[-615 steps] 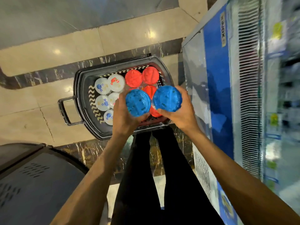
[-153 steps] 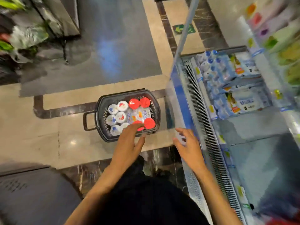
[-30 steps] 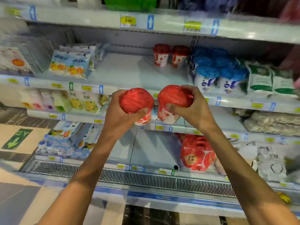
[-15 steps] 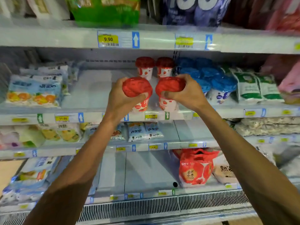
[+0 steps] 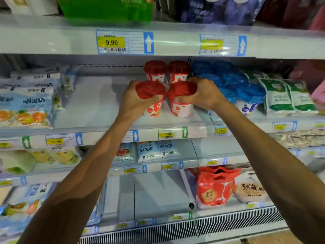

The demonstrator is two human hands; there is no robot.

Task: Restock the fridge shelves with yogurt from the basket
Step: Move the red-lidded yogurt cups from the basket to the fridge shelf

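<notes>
Hands grip one red-lidded yogurt cup each: left hand [image 5: 135, 101] around left cup [image 5: 151, 97], right hand [image 5: 204, 94] around right cup [image 5: 181, 99]

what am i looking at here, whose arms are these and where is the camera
There is no machine here. A person wears one wide-angle camera on the head, looking forward and down, so the two bare arms reaching in from the bottom of the picture are that person's own.

They face an open shop fridge with several shelves. The left hand holds one red-lidded yogurt cup and the right hand holds another, both low over the middle shelf. Whether the cups touch it yet is hard to tell.

Behind them stand two matching red-lidded cups. To the right are blue-lidded cups and green-and-white pouches; on the left, packs with orange fruit pictures. Yellow price tags line the shelf edges.
</notes>
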